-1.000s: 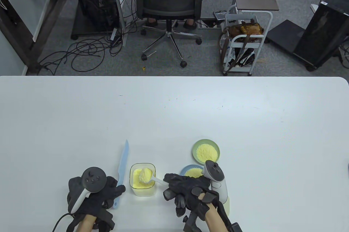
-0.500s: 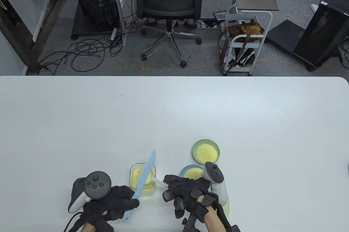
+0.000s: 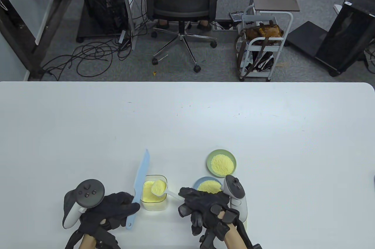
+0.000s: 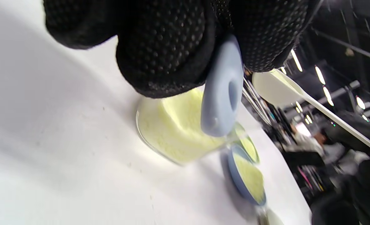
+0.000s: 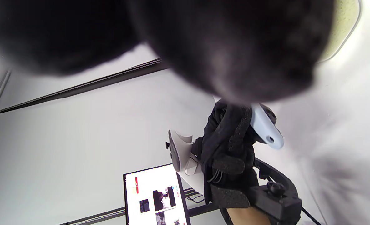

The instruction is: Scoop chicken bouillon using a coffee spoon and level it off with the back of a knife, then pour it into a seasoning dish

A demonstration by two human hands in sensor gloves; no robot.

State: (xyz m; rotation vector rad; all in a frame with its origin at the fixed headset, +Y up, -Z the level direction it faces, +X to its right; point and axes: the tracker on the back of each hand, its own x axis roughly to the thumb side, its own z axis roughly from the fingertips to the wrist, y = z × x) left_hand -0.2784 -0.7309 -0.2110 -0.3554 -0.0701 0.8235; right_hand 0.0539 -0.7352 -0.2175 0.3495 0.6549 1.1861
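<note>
1. Right hand (image 3: 205,208) pinches the handle of the white coffee spoon (image 3: 162,189); the bowl of the spoon sits over the clear bouillon container (image 3: 153,193), loaded with yellow powder that looks roughly flat on top
2. Left hand (image 3: 112,209) is curled round the handle of the light blue knife (image 3: 139,183); the blade lies along the container's left edge, pointing away from the person, off the spoon
3. Left wrist view confirms it: fingers (image 4: 163,47) wrapped on the knife handle end (image 4: 220,93), spoon (image 4: 297,93) up and to the right, apart from the blade
4. Targets: blue seasoning dish (image 3: 199,183) just right of the container, partly under the right hand, and green seasoning dish (image 3: 220,163) beyond it. Both already hold powder
5. Risks, my read:
 - spoon tilts on the way across, powder lands on the white table (image 3: 187,120); the gap between container and dish is the exposed stretch
 - pinch is far out on the handle, so wrist wobble shows up large at the bowl
 - knife is parked close to the container, so a left-hand twitch could nudge it
 - blue dish is half hidden under the right hand, so the pour may be aimed partly blind
</note>
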